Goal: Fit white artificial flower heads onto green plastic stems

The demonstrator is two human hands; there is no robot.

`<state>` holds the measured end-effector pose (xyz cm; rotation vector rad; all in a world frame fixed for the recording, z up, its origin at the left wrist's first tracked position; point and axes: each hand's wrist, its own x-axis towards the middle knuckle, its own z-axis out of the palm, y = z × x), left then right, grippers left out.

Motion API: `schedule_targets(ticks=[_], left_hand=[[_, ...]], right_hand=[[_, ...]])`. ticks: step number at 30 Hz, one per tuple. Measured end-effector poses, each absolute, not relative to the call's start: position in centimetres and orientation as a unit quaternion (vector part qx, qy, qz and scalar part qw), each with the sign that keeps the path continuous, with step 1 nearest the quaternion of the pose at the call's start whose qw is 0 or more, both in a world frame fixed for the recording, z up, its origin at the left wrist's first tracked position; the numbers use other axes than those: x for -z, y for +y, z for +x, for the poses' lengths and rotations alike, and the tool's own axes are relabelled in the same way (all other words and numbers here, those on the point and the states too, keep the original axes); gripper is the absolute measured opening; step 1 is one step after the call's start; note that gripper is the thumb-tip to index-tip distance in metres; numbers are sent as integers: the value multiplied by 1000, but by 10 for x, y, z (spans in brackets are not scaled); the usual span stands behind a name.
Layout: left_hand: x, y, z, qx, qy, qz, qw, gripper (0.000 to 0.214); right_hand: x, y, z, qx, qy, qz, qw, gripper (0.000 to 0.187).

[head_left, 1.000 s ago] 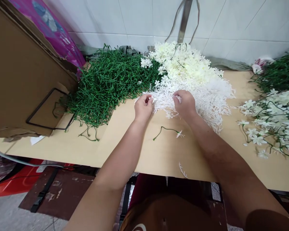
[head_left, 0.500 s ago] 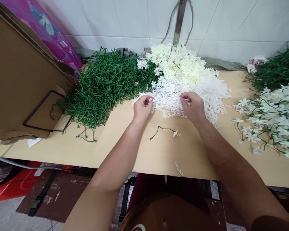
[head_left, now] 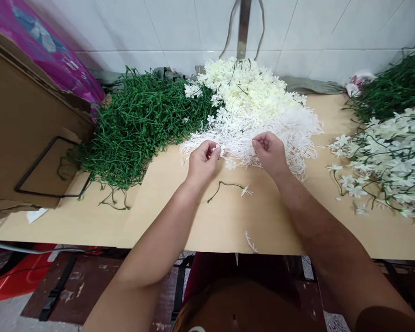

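Note:
My left hand is closed in a pinch on a small white artificial flower, its petals showing past the fingertips. Facing it, my right hand is also closed, thumb against fingers, at the front of a heap of thin white stamen pieces. Whatever its fingertips hold is too small to make out. Cream-white blossoms are piled behind the stamens. Below the hands, a green stem with a white flower end lies on the table. A loose white petal piece rests between the hands.
Green plastic stems form a large heap at left, beside a cardboard box and a black wire frame. White flowers on stems are piled at right. A white sprig lies near the front edge of the table.
The view has shifted slightly, so the piles sit further left. My left hand has turned the flower into clearer sight. My right fingers have drawn closer together.

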<state>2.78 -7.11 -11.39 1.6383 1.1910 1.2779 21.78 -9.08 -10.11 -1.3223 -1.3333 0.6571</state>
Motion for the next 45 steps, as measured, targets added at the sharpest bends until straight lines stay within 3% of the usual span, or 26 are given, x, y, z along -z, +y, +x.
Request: schedule_targets(ticks=[9, 18, 25, 32, 38, 45], left_hand=[[116, -79, 31, -482, 435, 641, 409, 7], [111, -84, 35, -496, 425, 610, 449, 9], [99, -99, 46, -510, 386, 593, 489, 19], [100, -99, 48, -534, 398, 554, 500, 17], [98, -99, 47, -547, 417, 501, 525, 20], [97, -93, 42, -534, 402, 441, 599, 18]], right_hand=[[97, -92, 215, -398, -500, -525, 563, 28], [95, -92, 218, -443, -538, -480, 533, 24], [92, -103, 200, -380, -605, -493, 497, 21], [90, -111, 187, -334, -633, -511, 477, 8], [88, -116, 184, -257, -680, -502, 468, 9], [84, -117, 182, -298, -661, -506, 468, 7]])
